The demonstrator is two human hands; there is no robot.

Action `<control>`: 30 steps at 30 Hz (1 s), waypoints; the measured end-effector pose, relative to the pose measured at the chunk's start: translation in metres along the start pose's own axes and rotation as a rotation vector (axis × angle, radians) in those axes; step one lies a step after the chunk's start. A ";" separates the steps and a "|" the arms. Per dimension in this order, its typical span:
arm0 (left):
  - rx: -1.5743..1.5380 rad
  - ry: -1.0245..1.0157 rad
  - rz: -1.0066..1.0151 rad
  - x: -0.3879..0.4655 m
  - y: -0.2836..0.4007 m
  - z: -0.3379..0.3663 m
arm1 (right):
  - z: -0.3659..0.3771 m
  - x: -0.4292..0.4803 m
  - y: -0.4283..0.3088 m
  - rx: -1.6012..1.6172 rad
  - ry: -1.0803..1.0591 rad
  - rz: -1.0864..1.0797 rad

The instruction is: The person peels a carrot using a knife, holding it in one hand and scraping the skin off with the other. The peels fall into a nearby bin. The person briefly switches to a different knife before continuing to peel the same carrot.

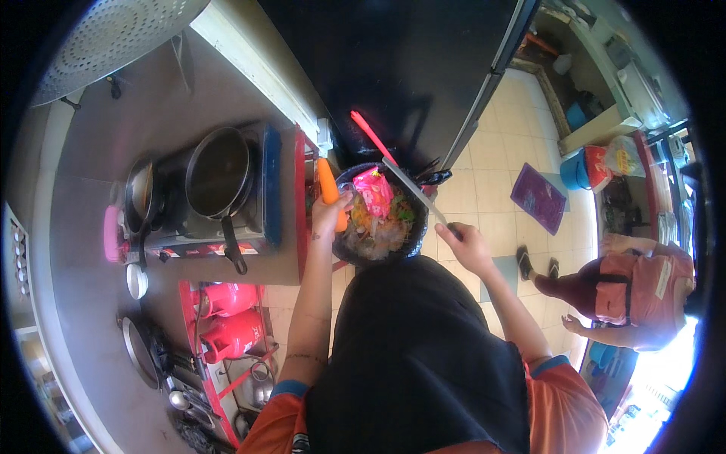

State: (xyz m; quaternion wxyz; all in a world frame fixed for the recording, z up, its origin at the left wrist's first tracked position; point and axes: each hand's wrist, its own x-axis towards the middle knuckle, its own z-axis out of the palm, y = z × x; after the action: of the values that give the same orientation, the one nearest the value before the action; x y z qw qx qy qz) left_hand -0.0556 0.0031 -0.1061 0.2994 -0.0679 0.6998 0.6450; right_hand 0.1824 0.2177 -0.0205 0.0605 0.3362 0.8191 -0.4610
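My left hand (330, 214) is closed around an orange carrot (327, 180), which points away from me. In my right hand (466, 245) is the handle of a long-bladed kitchen knife (417, 192); its blade slants up and left over the rim of a waste bin. That bin stands below both hands, lined with a black plastic bag (421, 235). Inside it lie a bright pink wrapper (374, 193), vegetable scraps (405, 211) and clear plastic (368, 241). The blade and the carrot are apart.
At left, a frying pan (218, 170) sits on a gas stove (272, 187) beside another pan (140, 193). Red gas cylinders (232, 335) stand below. A black refrigerator (397, 68) rises beyond the bin, near a red handle (371, 135). Another person (629, 289) stands at right, past a purple mat (539, 198).
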 end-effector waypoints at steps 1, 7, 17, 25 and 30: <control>-0.002 -0.008 0.004 -0.004 0.002 0.000 | 0.001 0.001 0.002 0.017 -0.011 -0.005; -0.553 -0.216 -0.089 -0.034 0.021 -0.005 | 0.010 0.007 0.006 0.244 -0.061 -0.274; -0.829 -0.454 0.047 -0.116 0.067 0.024 | -0.001 -0.006 -0.047 -0.189 0.015 -0.544; -0.889 -0.426 -0.131 -0.139 0.081 0.025 | -0.012 -0.016 -0.073 -0.267 0.124 -0.797; -0.873 -0.580 -0.074 -0.136 0.083 0.027 | -0.015 -0.016 -0.071 -0.252 0.082 -0.804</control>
State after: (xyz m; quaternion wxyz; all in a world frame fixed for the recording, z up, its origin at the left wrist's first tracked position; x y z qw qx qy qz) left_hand 0.0239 0.0024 0.0353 0.4473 -0.0297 0.2516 0.8578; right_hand 0.1542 0.1968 0.0453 -0.1159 -0.0020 0.9367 -0.3303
